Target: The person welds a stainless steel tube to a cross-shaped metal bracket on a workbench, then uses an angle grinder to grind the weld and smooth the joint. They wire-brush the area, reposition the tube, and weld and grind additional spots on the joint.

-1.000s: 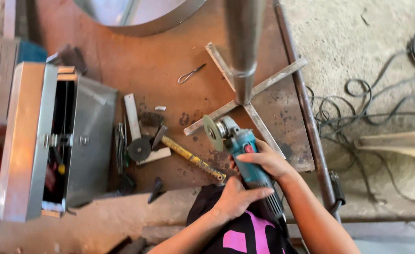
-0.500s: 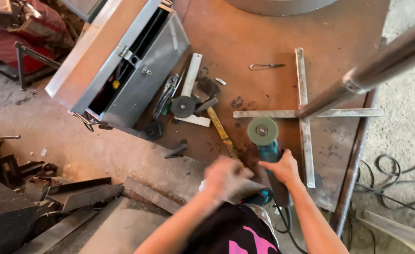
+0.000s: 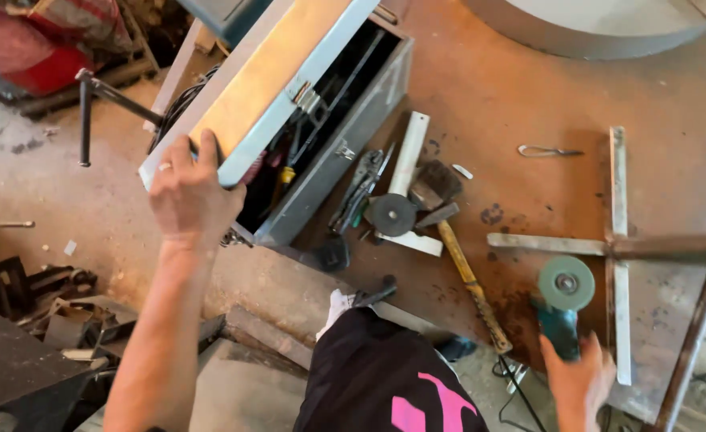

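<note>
— Where's the toolbox lid (image 3: pixel 265 88)?
— At the worktop's (image 3: pixel 529 96) left edge; your left hand (image 3: pixel 189 192) fingers curl over its corner. Thin sheet steel, stiff, sharp-edged.
— And the angle grinder (image 3: pixel 561 308)?
— Near edge; right hand (image 3: pixel 581 384) fingers wrap its heavy body.

bare plate (image 3: pixel 529 96) beyond toolbox (image 3: pixel 321 128), hammer (image 3: pixel 469 280), discs, crossed bars (image 3: pixel 617 240) crowding the near side

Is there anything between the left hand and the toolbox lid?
Nothing visible: the left hand already grips the edge of the open toolbox lid. The right hand is on the grinder.
</note>
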